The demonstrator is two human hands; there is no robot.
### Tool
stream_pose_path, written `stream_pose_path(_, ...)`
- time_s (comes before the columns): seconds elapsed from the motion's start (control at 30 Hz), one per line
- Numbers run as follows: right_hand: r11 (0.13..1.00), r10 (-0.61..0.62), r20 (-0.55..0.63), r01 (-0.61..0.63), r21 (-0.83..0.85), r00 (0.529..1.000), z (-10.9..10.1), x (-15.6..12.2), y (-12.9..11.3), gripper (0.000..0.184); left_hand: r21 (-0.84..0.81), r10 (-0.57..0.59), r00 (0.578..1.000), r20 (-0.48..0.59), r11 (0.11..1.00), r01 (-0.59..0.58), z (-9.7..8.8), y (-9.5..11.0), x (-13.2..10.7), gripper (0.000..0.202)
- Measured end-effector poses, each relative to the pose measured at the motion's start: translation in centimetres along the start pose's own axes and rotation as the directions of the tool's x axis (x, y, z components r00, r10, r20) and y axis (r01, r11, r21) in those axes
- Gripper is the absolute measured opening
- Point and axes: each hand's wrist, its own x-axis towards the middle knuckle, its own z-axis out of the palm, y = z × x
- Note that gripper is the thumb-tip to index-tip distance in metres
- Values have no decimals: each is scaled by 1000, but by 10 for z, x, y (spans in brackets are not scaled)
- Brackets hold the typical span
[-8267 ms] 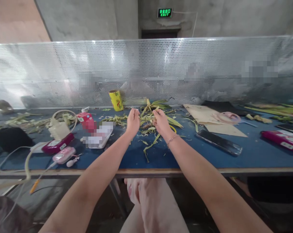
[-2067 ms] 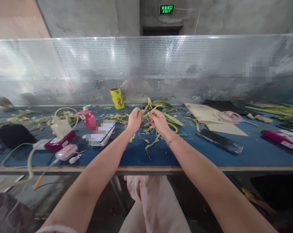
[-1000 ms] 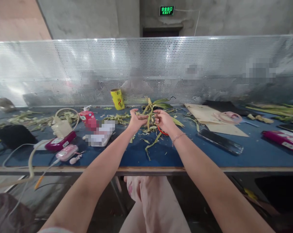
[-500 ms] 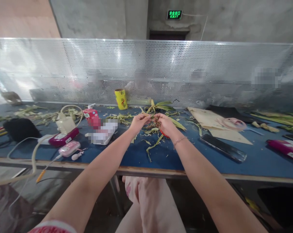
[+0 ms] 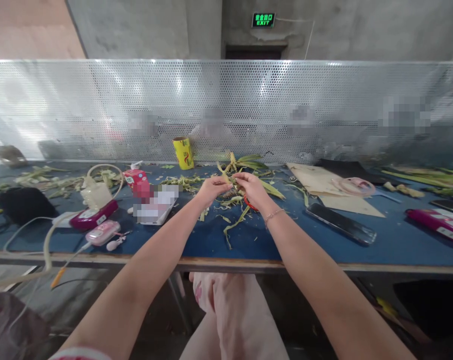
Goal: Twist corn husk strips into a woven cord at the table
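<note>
My left hand (image 5: 211, 188) and my right hand (image 5: 252, 188) meet over the middle of the blue table (image 5: 249, 240), both pinched on a small bundle of green and yellow leaf strips (image 5: 230, 182). A red loop, perhaps a rubber band (image 5: 248, 204), hangs just under my right hand. Loose leaf scraps (image 5: 232, 222) lie on the table below the hands, and a pile of longer green leaves (image 5: 251, 162) sits just behind them. A thin bracelet circles my right wrist.
A yellow roll (image 5: 183, 153) stands by the perforated metal screen (image 5: 226, 110). Left: red carton (image 5: 138, 182), pink devices (image 5: 94, 216), cables, black pouch (image 5: 23, 204). Right: black phone (image 5: 341, 223), cardboard sheet (image 5: 335, 190), pink device (image 5: 436, 225). People sit behind the screen.
My hands have come together on the leaf bundle, after being slightly apart a second ago. The red loop has appeared under my right hand. The view has shifted a little.
</note>
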Motion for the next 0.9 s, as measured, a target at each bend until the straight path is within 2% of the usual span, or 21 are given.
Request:
stream_pose_path(0.3,990,-38,-25,34,-135,999,0,0,0,26,123,100,995,23,987,-102,1,1,1,26)
stream_pose_path(0.53,979,-64,54,73,-190,997,5,-4,0,21,247,148,988,45,957,-154,-3,-3,4,26)
stream_pose_path(0.6,979,-61,63,72,-191,996,7,-5,0,22,299,148,989,20,943,-147,-4,-1,4,27)
stream_pose_path(0.67,980,-50,66,61,-187,997,8,-6,0,23,348,144,989,-25,929,-127,-5,0,4,26)
stream_pose_path(0.73,978,-56,65,67,-195,996,8,-7,0,24,356,94,993,-75,933,-61,-6,2,4,25)
stream_pose_path(0.83,971,-90,64,102,-217,994,7,-6,1,23,255,-67,989,-132,962,99,-5,4,2,28)
stream_pose_path(0.9,970,-103,57,113,-217,993,6,-6,2,22,164,-132,983,-130,975,153,-3,4,2,30)
